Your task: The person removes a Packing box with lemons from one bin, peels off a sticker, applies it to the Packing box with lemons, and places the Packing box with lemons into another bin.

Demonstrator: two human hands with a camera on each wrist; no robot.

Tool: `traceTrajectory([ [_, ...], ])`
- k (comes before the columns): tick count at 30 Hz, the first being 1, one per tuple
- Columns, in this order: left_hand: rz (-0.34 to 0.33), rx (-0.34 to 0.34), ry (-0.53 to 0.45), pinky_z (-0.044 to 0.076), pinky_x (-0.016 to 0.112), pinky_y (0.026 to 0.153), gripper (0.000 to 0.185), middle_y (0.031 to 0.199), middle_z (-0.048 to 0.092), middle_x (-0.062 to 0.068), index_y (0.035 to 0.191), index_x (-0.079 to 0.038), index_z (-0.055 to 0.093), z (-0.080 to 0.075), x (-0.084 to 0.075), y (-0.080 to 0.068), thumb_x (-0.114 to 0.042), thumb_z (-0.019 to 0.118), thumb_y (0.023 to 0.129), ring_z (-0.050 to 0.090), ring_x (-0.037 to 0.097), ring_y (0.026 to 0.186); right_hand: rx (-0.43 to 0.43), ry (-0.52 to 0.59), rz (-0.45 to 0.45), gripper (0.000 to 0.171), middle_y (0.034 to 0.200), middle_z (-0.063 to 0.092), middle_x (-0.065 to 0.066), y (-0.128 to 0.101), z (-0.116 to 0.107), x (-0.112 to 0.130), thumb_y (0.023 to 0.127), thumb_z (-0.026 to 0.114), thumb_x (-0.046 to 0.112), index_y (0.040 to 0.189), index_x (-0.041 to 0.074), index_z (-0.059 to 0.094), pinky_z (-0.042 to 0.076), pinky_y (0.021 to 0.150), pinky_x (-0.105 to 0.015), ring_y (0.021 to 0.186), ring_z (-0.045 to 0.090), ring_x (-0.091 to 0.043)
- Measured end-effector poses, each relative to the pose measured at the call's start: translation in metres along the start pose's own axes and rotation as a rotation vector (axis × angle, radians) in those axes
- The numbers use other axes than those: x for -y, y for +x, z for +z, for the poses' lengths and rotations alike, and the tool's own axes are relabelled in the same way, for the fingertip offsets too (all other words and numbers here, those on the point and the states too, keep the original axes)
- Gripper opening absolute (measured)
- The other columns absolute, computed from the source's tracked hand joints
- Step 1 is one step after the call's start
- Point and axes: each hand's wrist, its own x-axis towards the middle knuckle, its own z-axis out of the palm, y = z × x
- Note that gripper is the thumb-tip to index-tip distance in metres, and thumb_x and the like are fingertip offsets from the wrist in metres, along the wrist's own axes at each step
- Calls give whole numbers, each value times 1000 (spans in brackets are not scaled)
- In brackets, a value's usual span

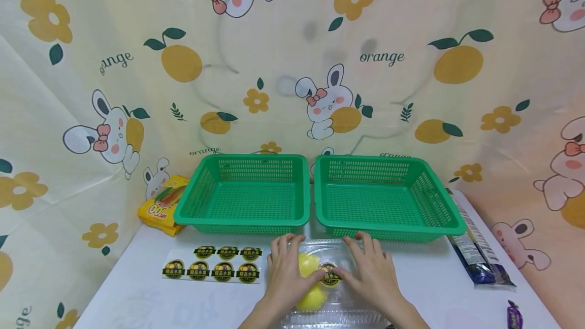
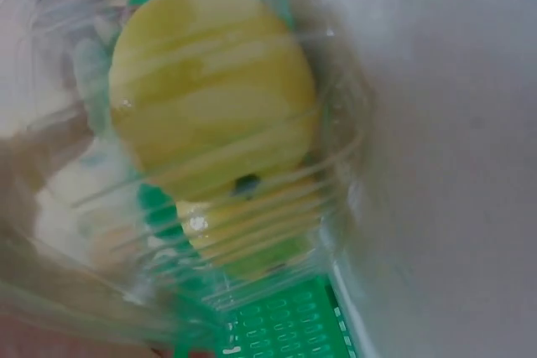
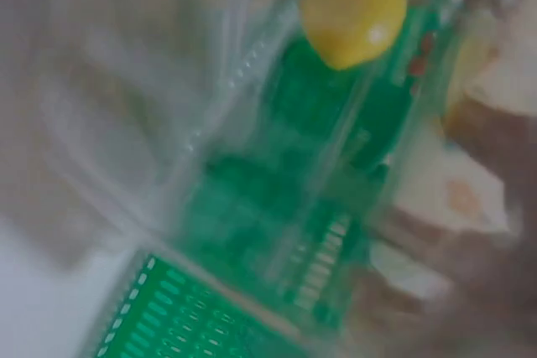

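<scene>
A clear plastic clamshell box (image 1: 343, 298) lies on the table with yellow fruits (image 1: 313, 299) inside, toward its left side. On its lid is a round black-and-gold sticker (image 1: 330, 277). My left hand (image 1: 288, 275) holds the box at its left side, and its thumb touches the sticker. From the right, my right hand (image 1: 377, 275) grips the box, thumb also at the sticker, fingers bent toward the far rim. Yellow fruits (image 2: 214, 90) show through the plastic in the left wrist view. The right wrist view is blurred, with a yellow fruit (image 3: 352, 18) near its top.
Two green baskets (image 1: 242, 228) (image 1: 393, 232) stand side by side behind the box. A sheet of round stickers (image 1: 211, 271) lies to the left. Yellow snack bags (image 1: 160, 209) are at the far left, dark long packets (image 1: 477, 255) and a purple wrapped candy (image 1: 514, 316) at the right.
</scene>
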Motion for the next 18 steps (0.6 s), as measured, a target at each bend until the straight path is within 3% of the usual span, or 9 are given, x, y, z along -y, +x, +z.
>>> traceTrajectory([
  [8,-8,103,-126,33,58,103,81,139,39,11,137,-10,51,-7,8,5,-33,88,69,30,31,130,27,40,-37,85,121,53,-16,-1,-6,-5,68,79,66,130,10,62,53,68,-48,106,56,-37],
  [13,-10,184,-234,32,68,104,83,139,40,11,139,-7,51,-19,12,9,-23,89,67,29,35,132,85,113,-29,89,124,52,-17,0,-11,-6,64,84,62,133,10,60,54,74,-54,110,54,-38],
  [18,11,211,-246,33,70,103,85,142,40,12,143,-9,49,-27,16,7,-26,88,70,29,36,134,154,179,-2,90,127,52,-17,2,-18,-9,65,84,61,137,12,59,52,83,-60,113,53,-37],
])
